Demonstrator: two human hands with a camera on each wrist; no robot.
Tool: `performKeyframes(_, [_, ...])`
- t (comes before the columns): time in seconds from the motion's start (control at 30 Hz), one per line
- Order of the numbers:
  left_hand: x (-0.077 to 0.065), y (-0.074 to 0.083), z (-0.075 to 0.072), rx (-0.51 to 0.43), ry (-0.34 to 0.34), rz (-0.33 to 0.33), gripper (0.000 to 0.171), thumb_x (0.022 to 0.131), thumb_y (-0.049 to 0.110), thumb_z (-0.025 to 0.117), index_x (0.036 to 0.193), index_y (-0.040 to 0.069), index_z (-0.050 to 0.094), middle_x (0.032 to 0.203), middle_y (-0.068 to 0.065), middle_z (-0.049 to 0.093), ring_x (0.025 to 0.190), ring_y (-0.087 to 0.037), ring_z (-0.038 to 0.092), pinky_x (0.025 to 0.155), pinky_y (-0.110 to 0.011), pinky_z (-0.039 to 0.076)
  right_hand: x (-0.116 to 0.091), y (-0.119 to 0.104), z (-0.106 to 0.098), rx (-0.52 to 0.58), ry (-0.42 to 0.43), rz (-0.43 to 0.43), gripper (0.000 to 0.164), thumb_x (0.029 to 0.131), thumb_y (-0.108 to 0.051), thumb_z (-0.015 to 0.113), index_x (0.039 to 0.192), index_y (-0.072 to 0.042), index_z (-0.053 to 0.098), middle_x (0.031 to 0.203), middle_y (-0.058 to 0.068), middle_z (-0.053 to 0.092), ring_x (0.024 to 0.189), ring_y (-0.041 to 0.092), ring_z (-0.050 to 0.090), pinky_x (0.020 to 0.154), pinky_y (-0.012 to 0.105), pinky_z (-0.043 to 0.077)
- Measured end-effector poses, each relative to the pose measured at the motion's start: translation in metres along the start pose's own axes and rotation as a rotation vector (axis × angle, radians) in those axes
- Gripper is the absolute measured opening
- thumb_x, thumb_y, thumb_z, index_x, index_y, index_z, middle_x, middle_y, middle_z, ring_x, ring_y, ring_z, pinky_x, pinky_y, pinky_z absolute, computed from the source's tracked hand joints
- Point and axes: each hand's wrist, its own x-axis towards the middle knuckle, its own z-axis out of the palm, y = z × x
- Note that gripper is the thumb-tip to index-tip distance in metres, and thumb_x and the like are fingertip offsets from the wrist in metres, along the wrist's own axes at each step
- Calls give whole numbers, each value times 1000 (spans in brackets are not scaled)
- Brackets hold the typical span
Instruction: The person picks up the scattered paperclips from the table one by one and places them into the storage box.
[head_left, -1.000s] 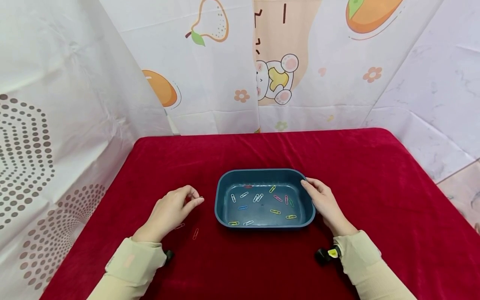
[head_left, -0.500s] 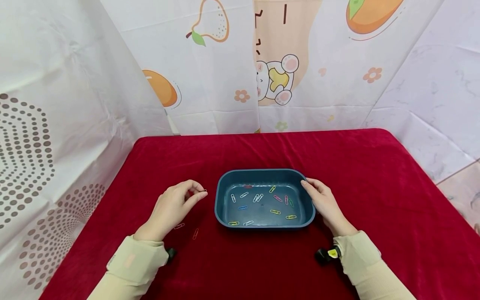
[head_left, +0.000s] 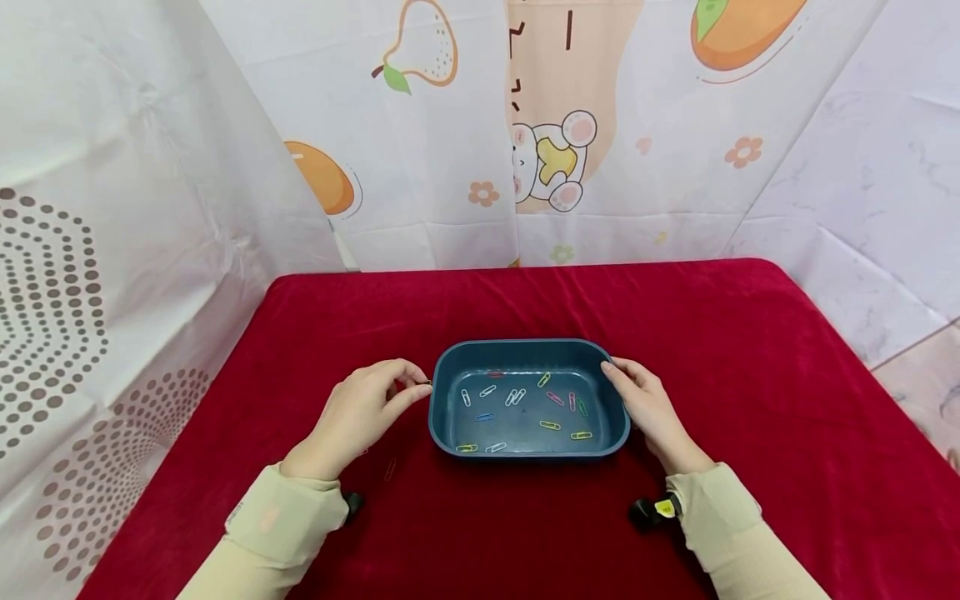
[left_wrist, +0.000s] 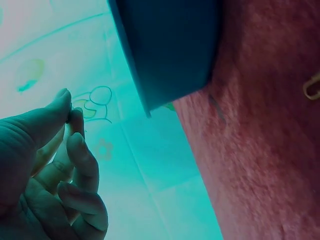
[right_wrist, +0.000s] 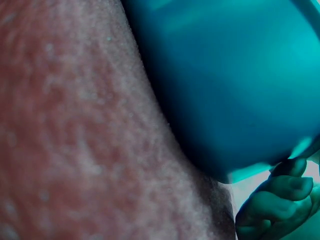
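Observation:
A dark blue plastic tub [head_left: 528, 355] stands on the red cloth, with several coloured paper clips lying flat on its floor, among them a blue one [head_left: 484, 417] and a green one [head_left: 582, 407]. My right hand [head_left: 651, 410] grips the tub's right end, thumb over the rim and fingers against the outer wall [right_wrist: 240, 90]. Thumb and forefinger of my left hand [head_left: 363, 410] pinch a small paper clip [head_left: 428, 382], mostly hidden by the fingertips, right at the tub's left rim. In the left wrist view the other fingers curl loosely below the pinch.
On the cloth left of the tub lies a reddish paper clip [head_left: 390, 469]; another clip [head_left: 363, 452] is partly covered by the left wrist. Red cloth [head_left: 750, 350] covers the table, and a patterned white curtain [head_left: 420, 167] hangs behind its far edge.
My left hand has lifted slightly and moved right with the pinched paper clip, up to the tub's left rim. The right hand and the tub have stayed put.

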Motion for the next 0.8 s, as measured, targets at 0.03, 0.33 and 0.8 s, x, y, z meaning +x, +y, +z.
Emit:
performKeyframes(0.03, [1,2,1,-1,0,8,11,91,31,72,99,25,69,85,16,65,69,-5,54,65,-26,47,0,0,0,0,1,-2,54,103,-40,48,140,-1,49,131,23,59,89,5,62,78,19,52])
performKeyframes(0.33, [10,12,6,10,-32,55,11,89,30,74,98,23,70,80,14,63,64,-3,51,59,-24,45,0,0,1,4,-8,-2,56,103,-41,48,141,0,47,132,24,58,89,6,62,77,19,53])
performKeyframes(0.8, [19,23,21,37,-144,65,9,89,33,74,95,26,72,80,19,65,63,-1,52,59,-22,45,-1,-2,0,9,0,1,55,103,-40,49,141,-1,48,130,23,59,87,5,62,76,19,52])
